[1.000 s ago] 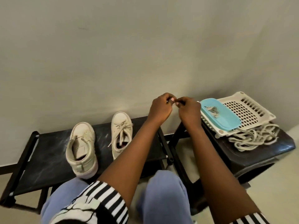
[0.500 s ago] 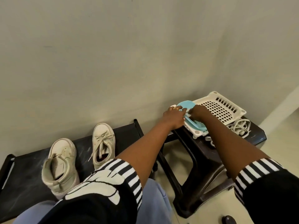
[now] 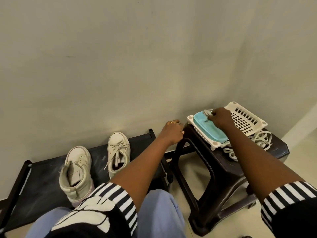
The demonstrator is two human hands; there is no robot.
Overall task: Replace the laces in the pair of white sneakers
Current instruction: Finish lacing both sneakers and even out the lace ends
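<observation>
Nearest, at 6 o'clock in the view, are the person's knees in pale blue trousers (image 3: 159, 213). A striped left sleeve (image 3: 118, 200) is at 7 o'clock and a striped right sleeve (image 3: 288, 194) at 4 o'clock.

Just beyond the left knee, toward 8 o'clock, a low black counter (image 3: 42, 169) carries both white sneakers, heels toward the person and toes toward the wall. The unlaced sneaker (image 3: 77, 170) is a high-top with its eyelets bare. The laced sneaker (image 3: 118, 152) stands apart from it at its 2 o'clock, with a loose bow across the tongue and one end trailing down its left side.

At 4 o'clock a dark plastic stool (image 3: 223, 169) stands on the pale floor (image 3: 188, 170), just beside the counter's right end. The loose laces (image 3: 260, 140) lie in a tangle on the stool top, at the 5 o'clock side of a white basket (image 3: 247, 121). A blue tray (image 3: 211, 129) lies on the basket's left part.

The left hand (image 3: 172, 133) is at the stool's 9 o'clock corner, knuckles up and fingers curled under, with a ring on one finger. Whether it holds anything cannot be told. The right hand (image 3: 221, 117), at 2 o'clock, is over the far end of the blue tray, its fingertips pinching a pale lace (image 3: 206, 112) that droops onto the tray.

A plain wall (image 3: 154, 57) fills 12 o'clock.
</observation>
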